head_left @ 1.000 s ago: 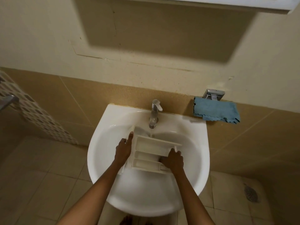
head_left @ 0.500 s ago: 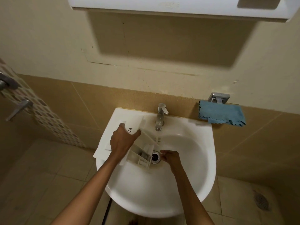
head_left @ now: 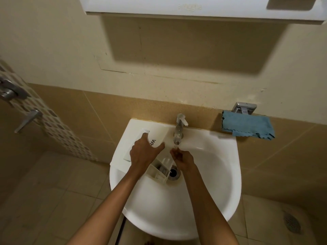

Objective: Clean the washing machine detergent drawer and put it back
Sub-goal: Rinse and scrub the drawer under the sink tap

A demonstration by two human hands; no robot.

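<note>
The white detergent drawer [head_left: 159,171] stands tilted at the left side of the white sink [head_left: 221,183], its front panel up on the rim and its compartments down by the drain [head_left: 173,173]. My left hand [head_left: 143,152] grips the front panel from above, partly hiding its lettering. My right hand [head_left: 182,158] is off the drawer, palm up with loosely curved fingers, under the thin stream of water from the chrome tap [head_left: 179,128].
A blue cloth [head_left: 247,127] hangs on a chrome holder on the wall right of the sink. A white cabinet [head_left: 194,7] juts out overhead. Shower fittings [head_left: 10,92] stick out at the left. A floor drain [head_left: 292,223] lies at the lower right.
The drawer went from lying flat under both hands to tilted at the sink's left, held by my left hand alone. My right hand let go and rose under the running water.
</note>
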